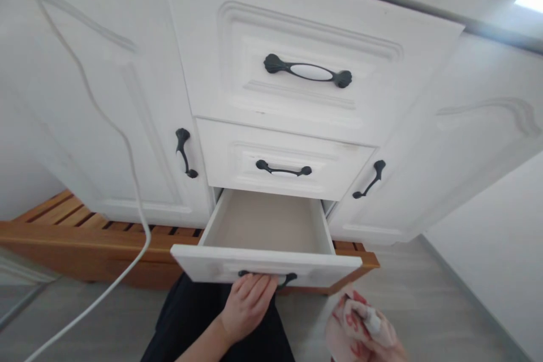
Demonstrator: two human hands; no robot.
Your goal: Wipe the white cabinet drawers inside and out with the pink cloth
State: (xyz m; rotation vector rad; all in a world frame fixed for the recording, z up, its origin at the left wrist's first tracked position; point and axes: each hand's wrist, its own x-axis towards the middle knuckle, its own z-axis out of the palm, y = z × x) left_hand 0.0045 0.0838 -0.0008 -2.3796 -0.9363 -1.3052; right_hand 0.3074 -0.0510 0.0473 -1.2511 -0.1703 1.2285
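The fingers of my left hand are wrapped over the dark handle of the bottom drawer. That drawer stands pulled out from the white cabinet, and its pale inside holds nothing I can see. Low on the right, my right hand is closed around a crumpled pinkish-white cloth with red markings. The cloth hangs beside the drawer's right end, apart from it, and covers much of that hand.
Two shut drawers with dark handles sit above. Cabinet doors flank them. A slatted wooden bench runs beneath the cabinet. A white cable hangs down on the left. A wall stands at right.
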